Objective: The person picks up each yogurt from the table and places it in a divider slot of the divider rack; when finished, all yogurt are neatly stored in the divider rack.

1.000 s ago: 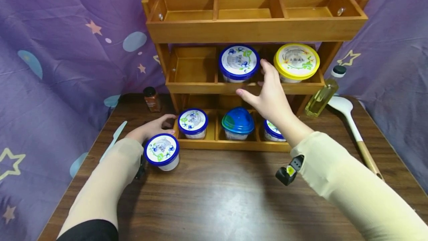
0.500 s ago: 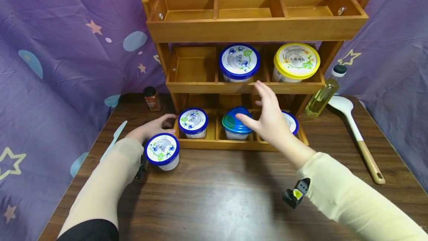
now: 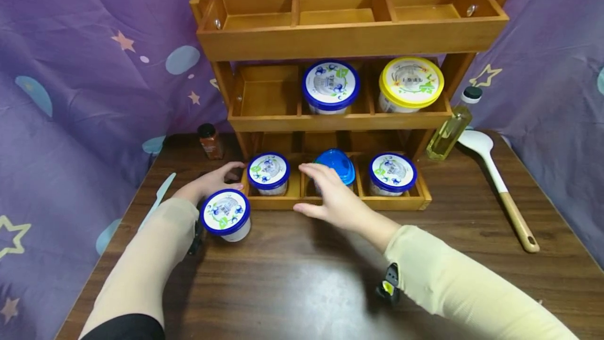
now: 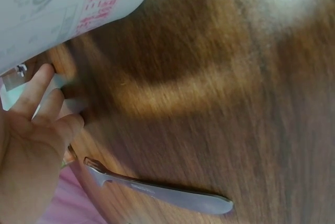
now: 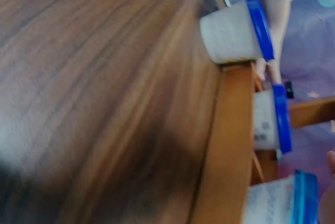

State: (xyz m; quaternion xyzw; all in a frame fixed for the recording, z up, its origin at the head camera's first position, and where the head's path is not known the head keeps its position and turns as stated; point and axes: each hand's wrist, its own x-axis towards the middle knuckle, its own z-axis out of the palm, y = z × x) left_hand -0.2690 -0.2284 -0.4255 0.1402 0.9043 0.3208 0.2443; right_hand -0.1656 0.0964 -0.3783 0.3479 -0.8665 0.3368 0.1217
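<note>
My left hand (image 3: 209, 182) is at the left end of the wooden rack's bottom tier, its fingertips by the end board. In the left wrist view its fingers (image 4: 42, 98) look loosely extended. Right in front of it stands a blue-lidded white tub (image 3: 225, 214) on the table. My right hand (image 3: 337, 201) is spread, thumb apart, before the middle bottom compartment and holds nothing. It partly hides a tub with a domed blue lid (image 3: 336, 162). Blue-lidded tubs sit in the left (image 3: 269, 172) and right (image 3: 392, 172) bottom compartments.
On the wooden rack's (image 3: 351, 41) middle tier are a blue-lidded tub (image 3: 331, 85) and a yellow-lidded tub (image 3: 411, 83). A spice jar (image 3: 210, 141) and a pale knife (image 3: 158, 198) lie to the left. An oil bottle (image 3: 448, 130) and a white ladle (image 3: 495, 172) are on the right.
My right hand has come down from beside the middle-tier blue-lidded tub and shifted left to the bottom tier. The right bottom tub is uncovered. My left hand stays by the rack's end.
</note>
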